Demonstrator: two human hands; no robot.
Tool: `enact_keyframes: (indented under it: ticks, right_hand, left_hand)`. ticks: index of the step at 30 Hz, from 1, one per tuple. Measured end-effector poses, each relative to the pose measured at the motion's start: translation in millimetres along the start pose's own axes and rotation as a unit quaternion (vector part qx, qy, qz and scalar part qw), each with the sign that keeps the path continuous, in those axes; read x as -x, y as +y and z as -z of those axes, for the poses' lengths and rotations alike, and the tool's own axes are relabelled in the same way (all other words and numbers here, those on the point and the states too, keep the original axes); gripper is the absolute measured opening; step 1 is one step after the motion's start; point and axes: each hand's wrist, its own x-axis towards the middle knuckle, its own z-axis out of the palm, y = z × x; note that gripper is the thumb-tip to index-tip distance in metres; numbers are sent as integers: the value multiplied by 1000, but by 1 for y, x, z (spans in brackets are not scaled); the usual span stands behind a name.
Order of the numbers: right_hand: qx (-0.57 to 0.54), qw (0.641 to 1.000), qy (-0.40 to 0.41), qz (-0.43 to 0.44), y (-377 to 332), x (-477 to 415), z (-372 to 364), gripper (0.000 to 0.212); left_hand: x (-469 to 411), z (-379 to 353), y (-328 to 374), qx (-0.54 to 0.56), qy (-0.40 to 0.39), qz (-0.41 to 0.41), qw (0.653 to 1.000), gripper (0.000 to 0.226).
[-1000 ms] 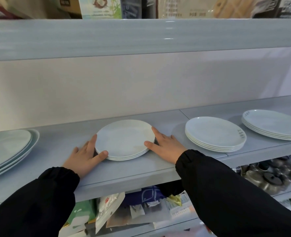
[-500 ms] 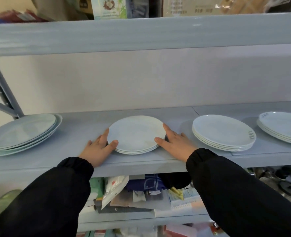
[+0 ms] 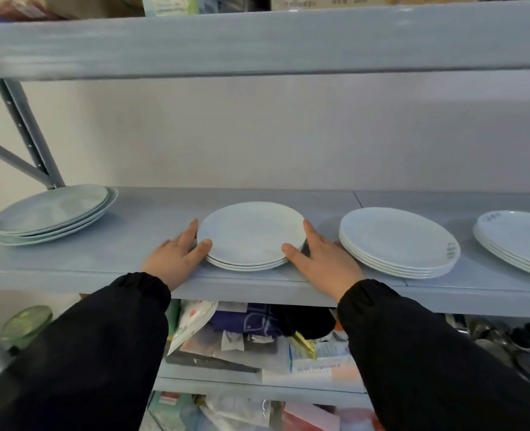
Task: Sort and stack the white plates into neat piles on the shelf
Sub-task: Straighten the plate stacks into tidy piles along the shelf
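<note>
On shelf (image 3: pixel 102 256), middle plate stack (image 3: pixel 251 234) bracketed by left hand (image 3: pixel 173 259) and right hand (image 3: pixel 322 259), both spread open, nothing gripped (front edge close). Uneven push: stack toppled off.

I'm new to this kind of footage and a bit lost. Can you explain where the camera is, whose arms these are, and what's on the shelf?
There is no machine here. A person in black sleeves is working with bare hands. The single picture comes from a wide-angle camera worn on their head, looking forward and down, so the arms reach in from the bottom.

On the grey shelf stand four piles of pale plates: the left pile, the smaller middle pile, the right pile, and the far-right pile, which is cut off by the picture's edge.

The left hand and right hand rest on the shelf on either side of the middle pile, fingers and thumbs against its rim, seemingly squaring it up. Nothing is lifted. The shelf below holds packets and papers.
</note>
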Motion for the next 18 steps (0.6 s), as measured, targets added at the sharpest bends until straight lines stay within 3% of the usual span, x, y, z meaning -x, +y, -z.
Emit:
enact_keyframes:
  ticks: [14, 18]
  right_hand:
    - [-32, 999, 19, 20, 5, -1, -1, 96]
    - [-40, 999, 21, 11, 6, -3, -3, 113]
  left_hand:
    - [3, 7, -2, 68, -29, -66, 995, 120]
    - [4, 8, -4, 81, -29, -64, 994, 123]
